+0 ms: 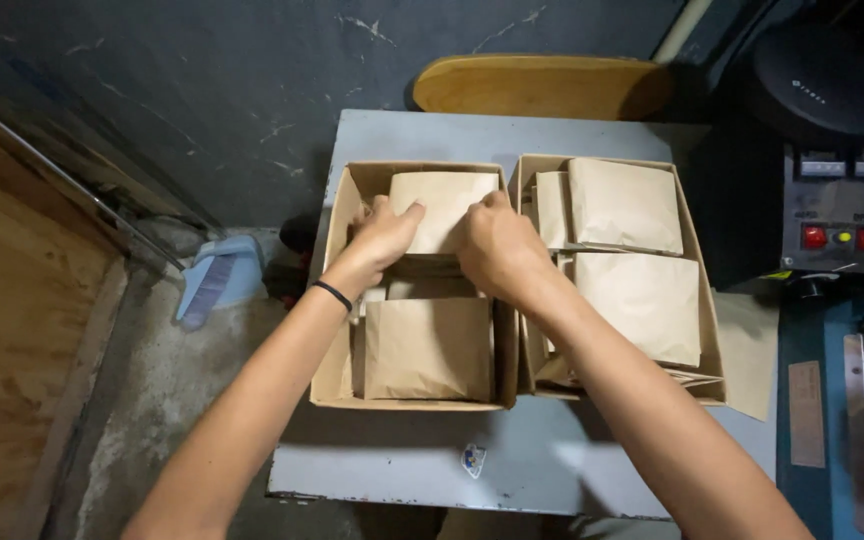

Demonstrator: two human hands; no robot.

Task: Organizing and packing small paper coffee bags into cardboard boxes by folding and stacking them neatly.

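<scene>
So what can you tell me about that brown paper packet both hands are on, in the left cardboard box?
The flat brown paper packet looks like plain kraft paper, unprinted and slightly creased. It sits at the far end of the open left cardboard box, above other similar packets. The left hand grips its left edge, thumb on the front face, and the right hand holds its right edge. Its lower part is hidden behind the hands, so whether it rests on the stack or is lifted cannot be told.

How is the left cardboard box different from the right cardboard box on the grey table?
The left cardboard box has both hands in it, the left hand and right hand gripping a brown paper packet; the right cardboard box is untouched. The packets in the left box look smaller and sit lower; the right box's packets are larger and piled to the rim. Both are open brown boxes, side by side on the grey table.
</scene>
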